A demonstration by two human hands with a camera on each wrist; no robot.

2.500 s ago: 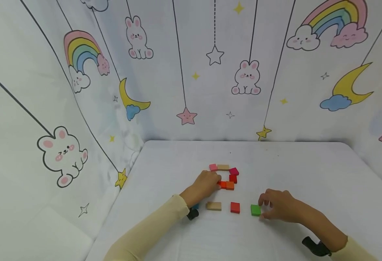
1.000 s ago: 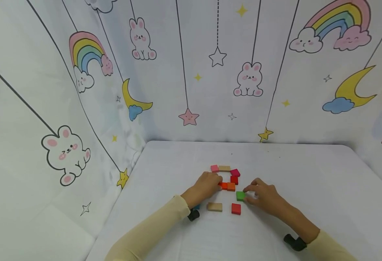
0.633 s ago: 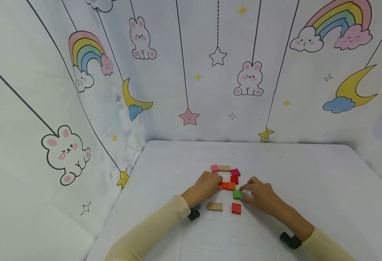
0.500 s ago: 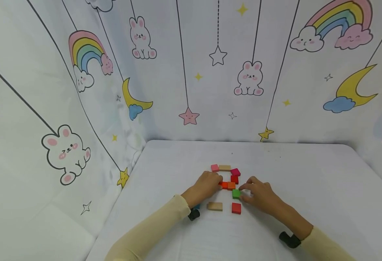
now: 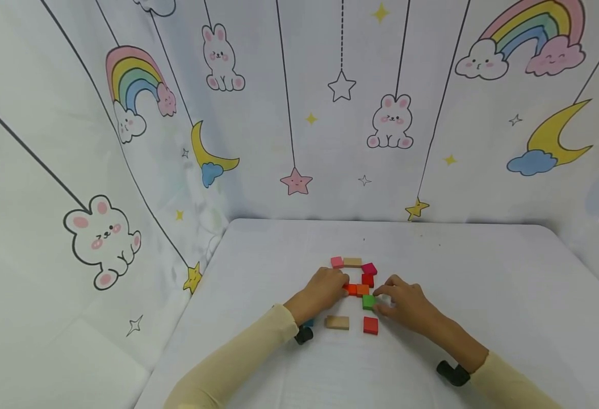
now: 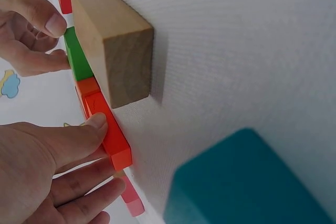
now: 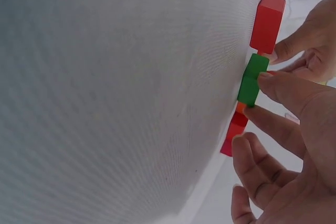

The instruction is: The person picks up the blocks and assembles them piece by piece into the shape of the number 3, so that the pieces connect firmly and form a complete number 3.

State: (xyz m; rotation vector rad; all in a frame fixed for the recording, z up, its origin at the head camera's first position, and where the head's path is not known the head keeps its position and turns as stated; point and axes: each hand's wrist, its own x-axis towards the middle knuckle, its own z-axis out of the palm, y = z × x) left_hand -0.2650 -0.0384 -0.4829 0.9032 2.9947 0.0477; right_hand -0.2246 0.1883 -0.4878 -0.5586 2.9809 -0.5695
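Observation:
My left hand (image 5: 322, 291) pinches a red-orange block (image 6: 111, 135) between thumb and fingers, on the white tabletop. An orange block (image 5: 363, 290) lies against its right end. Just in front of that one, my right hand (image 5: 406, 304) pinches a green block (image 7: 253, 80) with thumb and index finger; its other fingers are loosely bent. The green block appears to touch the orange one. Behind them, a red block (image 5: 368, 279), a crimson block (image 5: 369, 268), a plain wooden block (image 5: 352, 262) and a pink block (image 5: 336, 262) form a curve.
Nearer the person lie a wooden block (image 5: 337, 322) and a red block (image 5: 371, 325), set apart. A teal block (image 6: 241, 182) is partly hidden by the left wrist in the head view. A cloth printed with rabbits and rainbows (image 5: 294, 113) hangs behind the table (image 5: 483, 255).
My right hand has slid the green block left and away from the person, from beside the loose red block up to the orange one. The left hand has stayed in place.

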